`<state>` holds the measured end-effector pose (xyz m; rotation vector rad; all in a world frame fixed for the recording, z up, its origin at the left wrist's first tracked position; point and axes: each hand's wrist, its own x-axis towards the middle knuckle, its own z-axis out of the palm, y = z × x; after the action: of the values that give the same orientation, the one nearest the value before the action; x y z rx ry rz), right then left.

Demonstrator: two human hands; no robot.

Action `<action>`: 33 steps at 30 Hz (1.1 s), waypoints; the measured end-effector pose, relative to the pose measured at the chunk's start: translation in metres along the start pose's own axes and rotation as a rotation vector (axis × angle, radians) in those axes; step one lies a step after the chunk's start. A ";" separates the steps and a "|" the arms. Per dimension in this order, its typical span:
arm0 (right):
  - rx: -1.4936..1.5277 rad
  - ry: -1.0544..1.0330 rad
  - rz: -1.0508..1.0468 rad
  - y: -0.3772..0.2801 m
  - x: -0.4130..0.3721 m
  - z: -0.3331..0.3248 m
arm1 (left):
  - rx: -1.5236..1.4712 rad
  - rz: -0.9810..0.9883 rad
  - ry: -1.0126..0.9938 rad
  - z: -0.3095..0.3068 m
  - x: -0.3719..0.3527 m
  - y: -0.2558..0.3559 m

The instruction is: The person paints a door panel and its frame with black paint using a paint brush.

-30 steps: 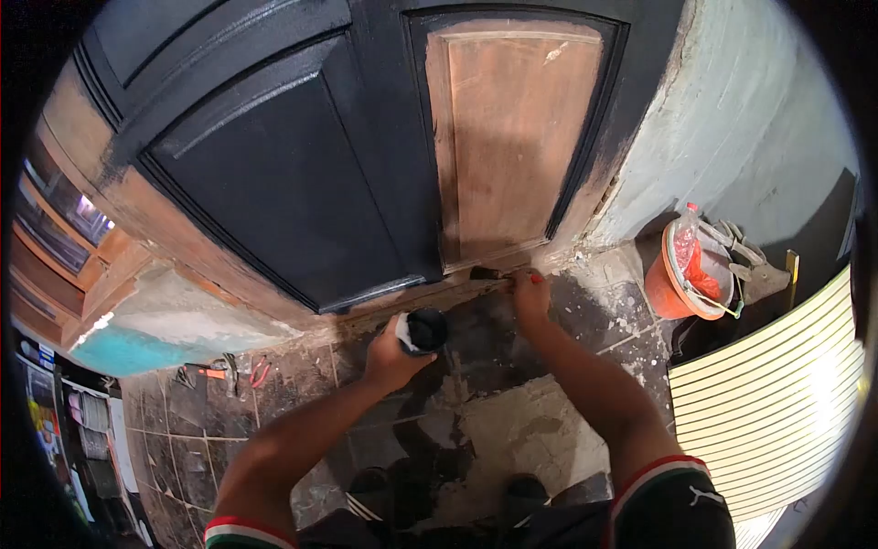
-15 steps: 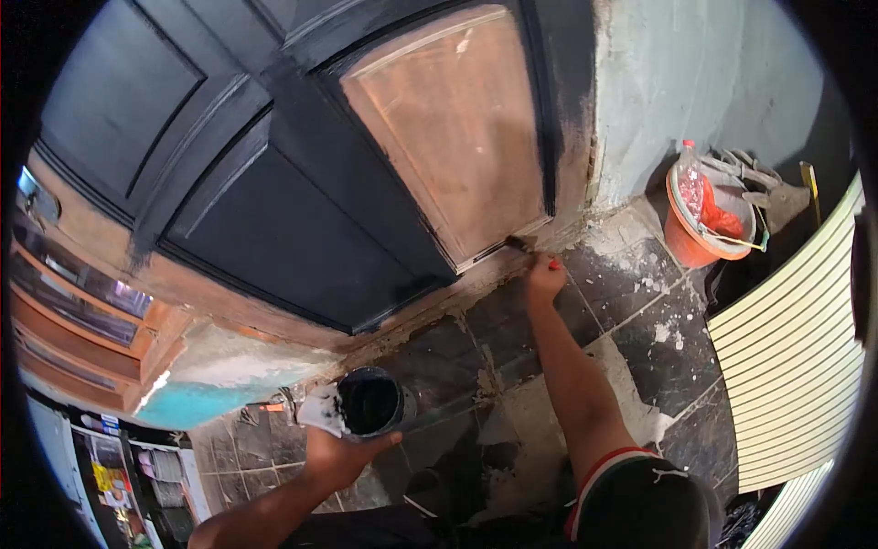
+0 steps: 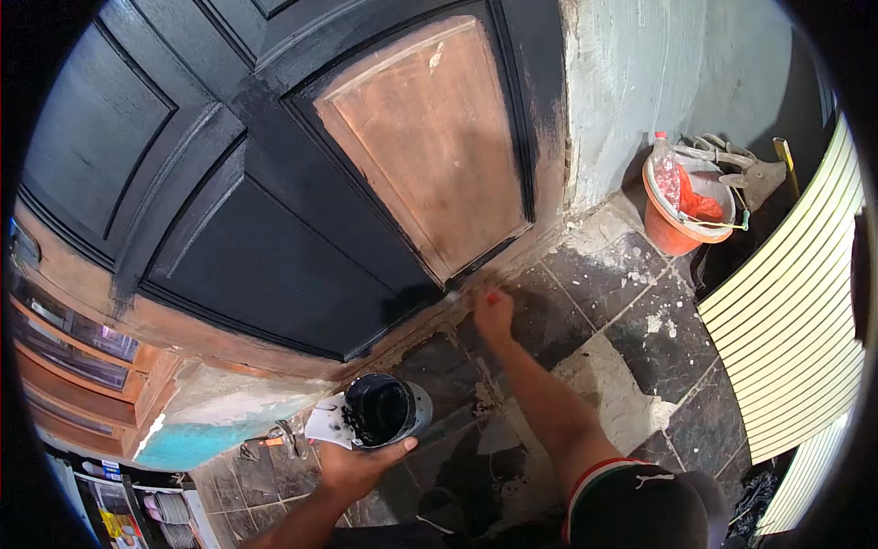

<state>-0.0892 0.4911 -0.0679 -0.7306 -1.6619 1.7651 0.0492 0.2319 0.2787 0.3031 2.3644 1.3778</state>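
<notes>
My left hand (image 3: 357, 468) is wrapped around the lower side of a paint can (image 3: 420, 408) with dark paint inside and a paint-smeared pale flap at its left. Beside the bottom of the wooden door (image 3: 274, 261), my right hand (image 3: 495, 320) is closed on a paintbrush (image 3: 494, 297), whose red handle end shows. Its bristles are blurred near the lower left corner of the bare brown panel (image 3: 430, 146). Black paint covers the panel's surrounding moulding and the neighbouring panel.
An orange bucket (image 3: 672, 233) holding a plastic bottle and red material stands by the grey wall (image 3: 631, 101). Ribbed cream sheeting (image 3: 786, 339) curves along the right. Dark floor tiles (image 3: 540, 316) carry pale debris. Shelves (image 3: 174, 512) stand at lower left.
My right hand has moved left along the panel's bottom edge with the paintbrush. The lower moulding there now looks black. My left hand keeps the can, and the view has shifted slightly.
</notes>
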 end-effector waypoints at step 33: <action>-0.304 0.346 -0.492 -0.045 0.094 -0.087 | 0.028 0.014 -0.113 0.003 0.016 -0.017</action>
<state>-0.0855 0.6209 -0.0273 -0.6418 -1.6996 1.0003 0.0365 0.2314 0.2593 0.3957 2.2945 1.2996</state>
